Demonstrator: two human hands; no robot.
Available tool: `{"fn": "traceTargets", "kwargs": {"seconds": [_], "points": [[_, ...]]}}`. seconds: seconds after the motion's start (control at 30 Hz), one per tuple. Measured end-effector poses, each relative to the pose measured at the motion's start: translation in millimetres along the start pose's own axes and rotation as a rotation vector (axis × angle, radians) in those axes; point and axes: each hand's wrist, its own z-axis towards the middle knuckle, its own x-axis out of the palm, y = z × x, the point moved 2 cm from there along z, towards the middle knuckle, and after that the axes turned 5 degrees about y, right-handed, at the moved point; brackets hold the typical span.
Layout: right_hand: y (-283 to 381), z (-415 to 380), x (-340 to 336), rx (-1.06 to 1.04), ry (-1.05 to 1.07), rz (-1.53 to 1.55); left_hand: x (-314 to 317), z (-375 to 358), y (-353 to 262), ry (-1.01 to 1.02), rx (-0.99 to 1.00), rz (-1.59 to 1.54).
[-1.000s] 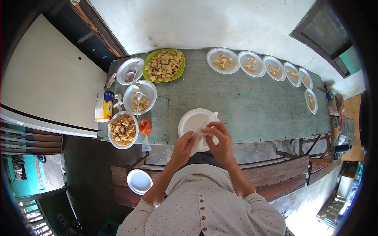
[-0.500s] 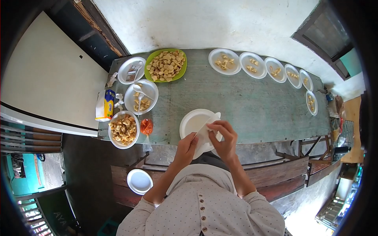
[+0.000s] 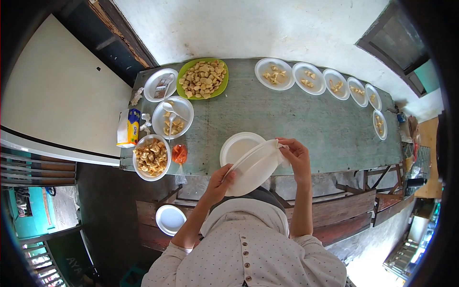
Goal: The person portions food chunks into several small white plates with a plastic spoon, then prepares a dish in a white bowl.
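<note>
A white foam plate (image 3: 253,174) is tilted up in front of my body at the table's near edge. My left hand (image 3: 219,185) is closed on its left rim, thumb on the face. At the upper right rim my right hand (image 3: 297,157) pinches a thin white tissue (image 3: 285,154) against the plate. Behind the held plate, a second white plate (image 3: 233,146) lies on the table, partly covered from view.
Several plates with small food portions (image 3: 272,74) line the green table's (image 3: 239,115) far right side. At left are a green plate of fried pieces (image 3: 203,79), a bowl of dumplings (image 3: 151,158), a red sauce bag (image 3: 180,154) and a tissue pack (image 3: 128,128). Another white plate (image 3: 170,220) rests on the bench.
The held plate has turned to show more of its face. My right hand has moved right, from over the plate to its upper right rim, with the tissue.
</note>
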Motion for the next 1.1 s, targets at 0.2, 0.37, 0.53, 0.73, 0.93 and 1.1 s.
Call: {"fn": "traceTargets", "kwargs": {"seconds": [0.2,0.37,0.53,0.73,0.93,1.1], "points": [[-7.3,0.0,-3.0,-0.036,0.007,-0.073,-3.2,10.8,0.1,0.053,-0.129,-0.057],[-0.9,-7.0,26.1,-0.237,0.089,-0.541,3.7,19.0,-2.9,0.075,-0.114,0.179],[3.3,-17.5,52.4,-0.347,-0.061,-0.68,9.4,17.3,-2.0,0.004,-0.157,0.095],[6.6,-28.9,70.4,-0.383,0.029,-0.648,13.5,8.9,-3.1,-0.099,-0.173,0.03],[6.0,-21.3,62.6,-0.425,-0.058,-0.634,9.9,4.2,-0.8,-0.127,-0.159,0.008],[3.3,-17.8,47.4,-0.43,-0.184,-0.667,5.4,0.3,4.4,-0.152,-0.137,0.018]]}}
